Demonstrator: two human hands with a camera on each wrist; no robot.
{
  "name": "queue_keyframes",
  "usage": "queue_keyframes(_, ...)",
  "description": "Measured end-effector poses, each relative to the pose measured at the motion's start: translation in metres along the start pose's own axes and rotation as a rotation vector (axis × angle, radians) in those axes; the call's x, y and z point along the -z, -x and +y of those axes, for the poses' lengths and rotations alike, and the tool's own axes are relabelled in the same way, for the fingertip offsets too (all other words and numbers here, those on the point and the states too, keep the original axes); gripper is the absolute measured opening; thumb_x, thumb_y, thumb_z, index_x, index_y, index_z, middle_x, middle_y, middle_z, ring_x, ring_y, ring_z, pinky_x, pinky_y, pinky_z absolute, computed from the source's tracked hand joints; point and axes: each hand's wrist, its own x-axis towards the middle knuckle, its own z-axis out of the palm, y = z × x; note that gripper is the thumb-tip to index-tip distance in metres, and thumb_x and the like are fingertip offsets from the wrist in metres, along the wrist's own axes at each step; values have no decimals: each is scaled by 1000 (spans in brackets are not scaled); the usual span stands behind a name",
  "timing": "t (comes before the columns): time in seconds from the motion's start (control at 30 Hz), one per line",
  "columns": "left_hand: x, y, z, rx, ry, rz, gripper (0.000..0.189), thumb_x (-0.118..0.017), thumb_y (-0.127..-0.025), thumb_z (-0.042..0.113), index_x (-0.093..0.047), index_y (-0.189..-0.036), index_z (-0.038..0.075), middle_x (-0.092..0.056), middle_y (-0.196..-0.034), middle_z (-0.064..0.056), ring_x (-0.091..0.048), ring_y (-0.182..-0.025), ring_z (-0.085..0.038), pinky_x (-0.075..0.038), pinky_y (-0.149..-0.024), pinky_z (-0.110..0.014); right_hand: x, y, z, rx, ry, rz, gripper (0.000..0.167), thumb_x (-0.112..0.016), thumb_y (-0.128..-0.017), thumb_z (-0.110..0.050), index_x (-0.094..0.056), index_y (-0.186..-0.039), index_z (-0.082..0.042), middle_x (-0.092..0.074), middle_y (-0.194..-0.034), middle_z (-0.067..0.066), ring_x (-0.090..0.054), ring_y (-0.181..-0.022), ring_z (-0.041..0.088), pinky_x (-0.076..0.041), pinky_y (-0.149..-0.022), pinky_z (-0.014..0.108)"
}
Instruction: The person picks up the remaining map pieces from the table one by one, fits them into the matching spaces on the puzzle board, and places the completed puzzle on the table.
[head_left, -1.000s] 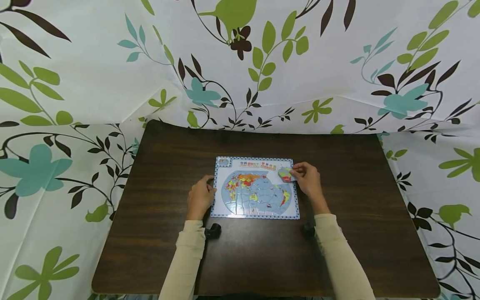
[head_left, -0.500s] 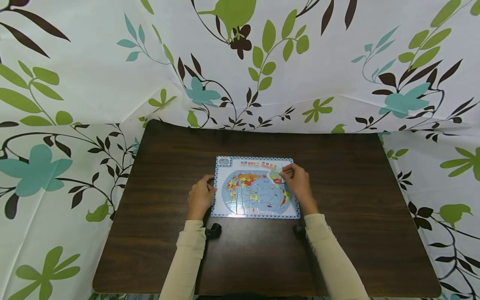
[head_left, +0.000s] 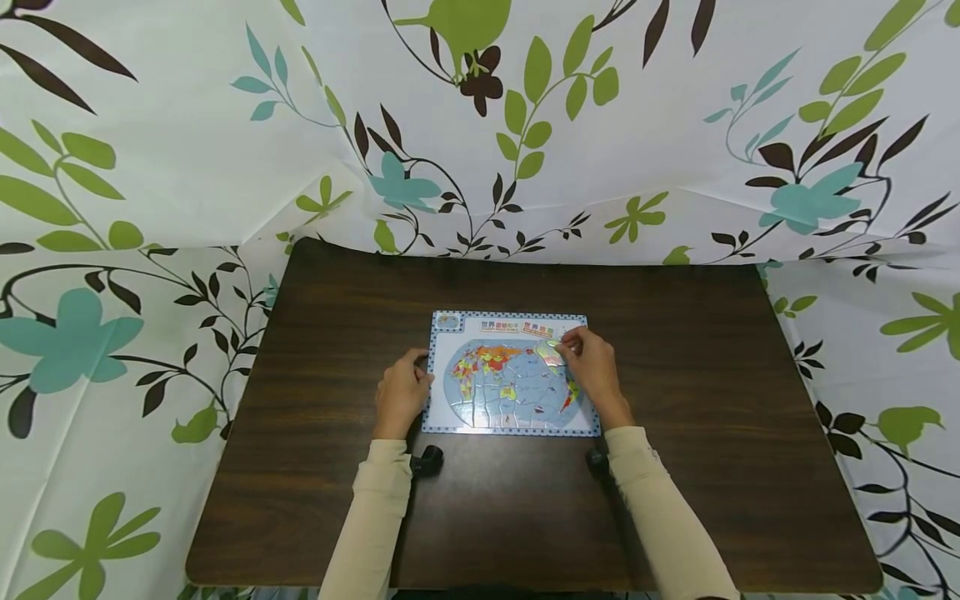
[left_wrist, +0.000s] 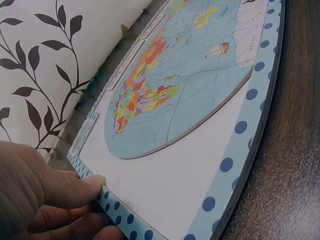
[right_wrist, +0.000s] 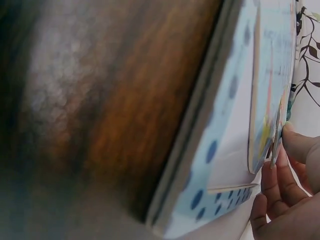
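A world map jigsaw puzzle board (head_left: 510, 432) with a blue dotted border lies on the table. My left hand (head_left: 401, 396) grips its left edge; in the left wrist view the thumb (left_wrist: 90, 187) presses on top of the border, with the other fingers curled below the edge. Over the map's upper right part, my right hand (head_left: 592, 371) pinches a puzzle piece (head_left: 549, 353) that catches the light. From the right wrist view, this piece (right_wrist: 278, 137) appears edge-on between thumb and fingers, tilted close to the map. Whether it touches the board there, I cannot tell.
The dark wooden table (head_left: 675, 500) extends around the board on all sides. Behind it hangs a white cloth (head_left: 660, 117) printed with leaves and flowers. A black wrist camera (head_left: 427, 461) sits at the left wrist.
My right hand has carried the puzzle piece leftward from the board's right margin to the map's upper right part, and the piece's tilt has changed. My left hand stays in place.
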Motion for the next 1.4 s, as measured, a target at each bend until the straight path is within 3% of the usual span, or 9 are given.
queue_keyframes(0.27, 0, 1, 1, 4, 4, -7, 46, -72, -102, 15, -63, -147, 14, -72, -102, -10, -66, -85, -27, -49, -78, -45, -2, 0, 0, 44, 51, 24, 15, -78, -100, -19, -73, -108, -7, -77, -106, 14, -68, -90, 29, -51, -80, 42)
queue_keyframes(0.5, 0, 1, 1, 3, 5, -5, 45, -72, -102, 14, -64, -146, 13, -72, -101, -11, -66, -85, -28, -48, -77, -44, -4, 0, 0, 36, 60, 24, 16, -78, -100, -20, -73, -109, -8, -77, -108, 13, -69, -93, 29, -51, -84, 44)
queue_keyframes(1.4, 0, -1, 2, 5, 1, -1, 45, -73, -102, 14, -64, -146, 13, -70, -99, -10, -64, -80, -26, -45, -70, -39, -9, 7, -6, 65, 46, 34, 16, -79, -99, -17, -74, -111, -8, -71, -110, 12, -63, -87, 27, -46, -74, 38)
